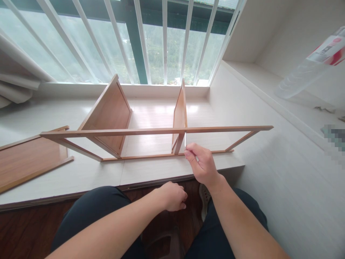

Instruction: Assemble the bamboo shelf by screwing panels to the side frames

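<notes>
A blurred patch (335,138) hides something on the right ledge (302,118).

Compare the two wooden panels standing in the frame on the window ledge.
The left panel leans leftward and shows its broad face; the right panel stands nearly upright and shows mostly its edge. The right hand holds a thin metal tool at the right panel's joint; the left panel is untouched. Both are light brown wood.

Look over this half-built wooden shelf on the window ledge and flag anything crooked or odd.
The left panel leans outward to the left, while the middle panel stands nearly upright. Another board lies flat at the ledge's left, apart from the frame. The right hand holds a thin metal tool at the front rail.
</notes>
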`<state>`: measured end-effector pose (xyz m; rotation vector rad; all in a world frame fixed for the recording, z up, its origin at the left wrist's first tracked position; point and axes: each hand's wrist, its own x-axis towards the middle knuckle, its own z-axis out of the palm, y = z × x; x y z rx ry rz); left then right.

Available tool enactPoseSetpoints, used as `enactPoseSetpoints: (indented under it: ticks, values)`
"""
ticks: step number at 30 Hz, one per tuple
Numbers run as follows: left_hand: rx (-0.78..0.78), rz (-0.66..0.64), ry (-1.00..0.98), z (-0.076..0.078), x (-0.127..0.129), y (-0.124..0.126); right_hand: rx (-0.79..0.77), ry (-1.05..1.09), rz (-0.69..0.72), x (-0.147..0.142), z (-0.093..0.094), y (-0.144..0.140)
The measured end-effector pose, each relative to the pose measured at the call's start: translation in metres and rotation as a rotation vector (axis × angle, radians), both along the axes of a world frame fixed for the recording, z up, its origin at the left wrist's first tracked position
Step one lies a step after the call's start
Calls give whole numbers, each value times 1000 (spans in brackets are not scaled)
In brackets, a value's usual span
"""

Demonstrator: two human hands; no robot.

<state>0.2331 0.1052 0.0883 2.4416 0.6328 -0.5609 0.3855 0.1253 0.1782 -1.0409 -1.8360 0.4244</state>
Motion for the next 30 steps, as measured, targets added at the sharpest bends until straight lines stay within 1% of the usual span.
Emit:
enactPoseSetpoints:
  ticks: [10, 19, 25, 30]
  values:
    - [-3, 3, 0, 0, 0, 0, -13, 88, -67, 3, -4, -5]
    - [1, 4, -12, -2, 0, 0, 60, 160, -171, 6, -10, -5]
    - [-6, -3, 12, -1, 0, 1, 141, 128, -244, 6, -5, -5]
    - [-13, -7, 22, 0, 0, 1, 221, 87, -253, 3, -1, -6]
